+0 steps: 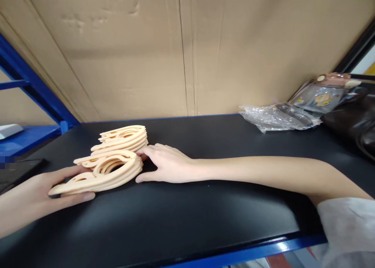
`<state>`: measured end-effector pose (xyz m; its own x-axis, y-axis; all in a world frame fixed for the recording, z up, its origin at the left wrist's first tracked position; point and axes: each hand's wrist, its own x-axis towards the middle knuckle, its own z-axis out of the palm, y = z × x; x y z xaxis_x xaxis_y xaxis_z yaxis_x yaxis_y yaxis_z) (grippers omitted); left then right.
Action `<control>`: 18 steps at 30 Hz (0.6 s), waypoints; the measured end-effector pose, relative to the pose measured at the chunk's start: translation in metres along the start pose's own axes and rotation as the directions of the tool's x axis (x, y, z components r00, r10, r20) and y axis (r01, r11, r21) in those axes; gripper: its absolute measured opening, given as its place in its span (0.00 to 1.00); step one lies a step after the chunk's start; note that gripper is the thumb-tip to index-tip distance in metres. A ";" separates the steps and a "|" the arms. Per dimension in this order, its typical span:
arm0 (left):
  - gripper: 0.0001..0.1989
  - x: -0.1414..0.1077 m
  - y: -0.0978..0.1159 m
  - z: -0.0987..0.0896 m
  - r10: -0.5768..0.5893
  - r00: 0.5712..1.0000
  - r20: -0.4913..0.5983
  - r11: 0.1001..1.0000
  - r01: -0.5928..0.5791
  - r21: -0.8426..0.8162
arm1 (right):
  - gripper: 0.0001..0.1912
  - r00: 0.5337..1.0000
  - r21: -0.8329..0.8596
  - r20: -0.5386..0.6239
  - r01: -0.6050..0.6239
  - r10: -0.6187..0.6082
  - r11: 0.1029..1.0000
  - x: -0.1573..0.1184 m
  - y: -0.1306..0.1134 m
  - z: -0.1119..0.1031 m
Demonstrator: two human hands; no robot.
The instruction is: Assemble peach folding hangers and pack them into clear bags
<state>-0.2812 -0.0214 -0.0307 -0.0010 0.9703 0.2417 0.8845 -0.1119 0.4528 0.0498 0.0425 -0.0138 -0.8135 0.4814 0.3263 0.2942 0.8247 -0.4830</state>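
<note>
Two stacks of pale beige, curved cut-out pieces lie on the black tabletop in the head view; the layers in each cannot be counted reliably. The near stack sits between both hands, the far stack just behind it. The left hand grips the near stack's left end, thumb along the near side, forefinger along the far side. The right hand is partly open at the stacks' right ends, forefinger beside the gap between them, thumb spread toward the person; firm contact cannot be confirmed. The right forearm reaches across, nearly level, palm down.
</note>
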 end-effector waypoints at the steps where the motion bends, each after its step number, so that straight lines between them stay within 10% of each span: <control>1: 0.26 -0.001 0.014 0.002 -0.089 0.996 0.013 0.990 0.087 0.110 | 0.26 1.000 0.002 -0.005 -0.005 0.005 1.000 -0.002 0.000 -0.001; 11: 0.29 0.008 0.109 0.023 0.006 0.959 0.284 0.996 -0.032 0.085 | 0.23 0.989 0.025 -0.063 -0.130 0.131 0.991 -0.051 0.008 -0.026; 18: 0.29 0.045 0.173 0.070 0.163 0.960 0.228 0.982 -0.179 0.052 | 0.24 0.932 0.026 -0.185 -0.313 0.312 0.949 -0.092 0.043 -0.058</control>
<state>-0.0958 0.0178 -0.0017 0.2493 0.9621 0.1106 0.8934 -0.2725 0.3571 0.1663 0.0508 -0.0175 -0.5735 0.7609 0.3035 0.5209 0.6247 -0.5817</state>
